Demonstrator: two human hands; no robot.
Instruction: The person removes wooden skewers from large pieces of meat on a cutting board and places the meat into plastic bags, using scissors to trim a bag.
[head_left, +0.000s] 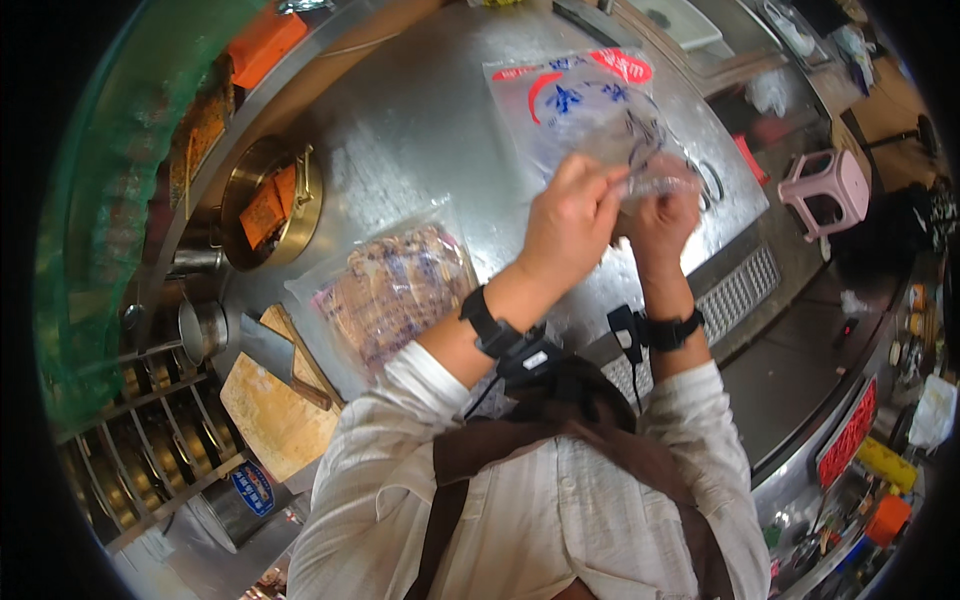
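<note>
My left hand (574, 214) and my right hand (666, 217) hold the near edge of a clear plastic bag (555, 112) over the steel counter. The bag bears red and blue print, and its far part lies flat on the metal. My right fingers are partly covered by the clear film. To the left of my forearm lies a filled clear plastic bag (401, 285) of pale brown pieces; what they are, I cannot tell. A pair of scissors (709, 184), partly hidden, rests just beyond my right hand.
Left stand a brass-coloured pot (311, 225) with orange packets, a metal pot (202, 332), and a cleaver (268, 349) by a worn cutting board (277, 416). A metal grater (742, 289) lies near the right counter edge. Beyond is a pink plastic stool (851, 184).
</note>
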